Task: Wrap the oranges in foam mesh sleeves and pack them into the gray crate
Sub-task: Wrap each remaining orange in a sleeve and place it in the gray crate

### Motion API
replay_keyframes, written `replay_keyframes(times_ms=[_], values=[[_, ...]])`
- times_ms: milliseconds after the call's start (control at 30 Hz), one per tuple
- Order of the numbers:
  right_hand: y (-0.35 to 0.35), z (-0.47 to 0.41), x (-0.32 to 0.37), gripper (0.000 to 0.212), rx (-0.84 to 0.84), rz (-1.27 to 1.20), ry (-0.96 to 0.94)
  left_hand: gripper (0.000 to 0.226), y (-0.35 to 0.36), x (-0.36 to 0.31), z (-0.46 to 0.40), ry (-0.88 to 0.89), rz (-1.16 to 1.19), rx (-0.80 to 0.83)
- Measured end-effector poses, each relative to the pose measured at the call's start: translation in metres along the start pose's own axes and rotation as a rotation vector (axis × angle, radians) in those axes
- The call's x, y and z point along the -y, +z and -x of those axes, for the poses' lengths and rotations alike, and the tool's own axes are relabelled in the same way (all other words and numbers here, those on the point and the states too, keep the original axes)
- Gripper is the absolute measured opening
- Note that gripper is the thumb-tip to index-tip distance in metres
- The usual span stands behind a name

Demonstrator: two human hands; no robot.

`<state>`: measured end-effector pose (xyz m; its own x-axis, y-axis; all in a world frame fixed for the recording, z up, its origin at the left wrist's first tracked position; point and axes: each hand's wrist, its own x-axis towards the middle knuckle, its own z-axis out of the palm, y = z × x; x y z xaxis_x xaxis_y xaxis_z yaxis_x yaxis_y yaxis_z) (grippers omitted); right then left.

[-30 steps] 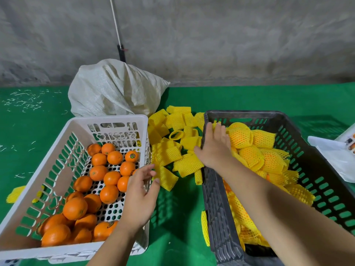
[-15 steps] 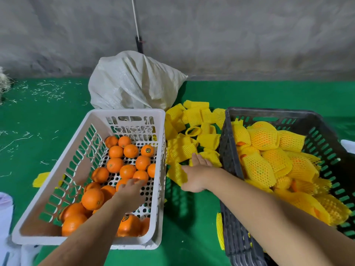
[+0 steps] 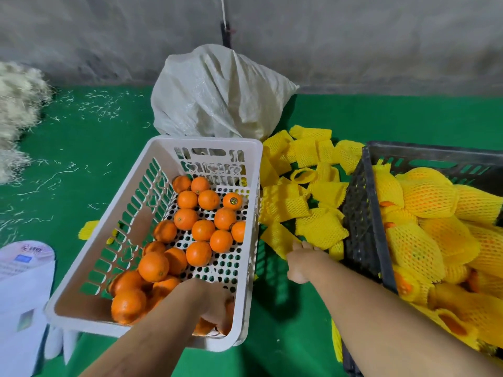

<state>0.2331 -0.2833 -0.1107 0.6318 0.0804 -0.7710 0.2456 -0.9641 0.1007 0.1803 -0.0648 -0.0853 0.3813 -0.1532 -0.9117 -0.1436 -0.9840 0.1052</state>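
Note:
A white basket [image 3: 206,144] on the left holds several bare oranges [image 3: 202,229]. My left hand [image 3: 215,306] is down in its near right corner, fingers curled around an orange there. The gray crate [image 3: 364,213] on the right is filled with oranges wrapped in yellow mesh [image 3: 424,197]. Between the two lies a pile of loose yellow foam sleeves [image 3: 299,205]. My right hand [image 3: 302,265] reaches into the pile's near edge, fingertips on one sleeve [image 3: 279,239]. Its grip is hidden under the knuckles.
A white woven sack [image 3: 217,96] stands behind the basket against the concrete wall. Pale straw [image 3: 16,104] is heaped at far left, with white printed sheets [image 3: 21,295] at near left. Stray sleeves lie left of the basket [image 3: 87,229] and by the crate's near corner [image 3: 336,341].
My left hand has gone from the basket's rim down onto the near oranges. My right hand has left the crate's edge for the sleeve pile. The view has swung left.

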Motion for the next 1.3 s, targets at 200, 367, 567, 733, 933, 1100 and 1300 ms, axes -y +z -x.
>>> replay_keyframes(times_ms=[200, 367, 567, 733, 933, 1100, 1300], values=[[-0.007, -0.002, 0.013, 0.054, -0.11, -0.043, -0.032, 0.065, 0.008, 0.013, -0.005, 0.036, -0.053, -0.073], [0.007, -0.006, 0.009, 0.07, -0.01, 0.042, 0.011, 0.036, 0.004, 0.029, -0.008, 0.027, 0.17, -0.274], [0.0, -0.011, 0.016, 0.052, -0.148, -0.108, 0.004, 0.039, 0.002, 0.033, -0.016, -0.011, 0.483, -0.417], [0.008, -0.012, 0.012, 0.065, -0.05, -0.019, 0.013, 0.043, 0.0, 0.028, -0.021, -0.027, 0.595, -0.602], [-0.007, 0.001, 0.017, 0.049, -0.215, -0.157, -0.016, 0.046, -0.001, 0.035, -0.021, -0.077, 0.583, -0.72], [-0.038, 0.037, 0.021, 0.026, -0.373, -0.695, -0.2, 0.053, -0.011, 0.03, -0.002, 0.037, 1.227, -0.761], [-0.06, 0.095, 0.016, 0.017, -0.64, -1.209, -0.323, 0.049, -0.031, 0.01, 0.05, 0.404, 1.877, -0.641]])
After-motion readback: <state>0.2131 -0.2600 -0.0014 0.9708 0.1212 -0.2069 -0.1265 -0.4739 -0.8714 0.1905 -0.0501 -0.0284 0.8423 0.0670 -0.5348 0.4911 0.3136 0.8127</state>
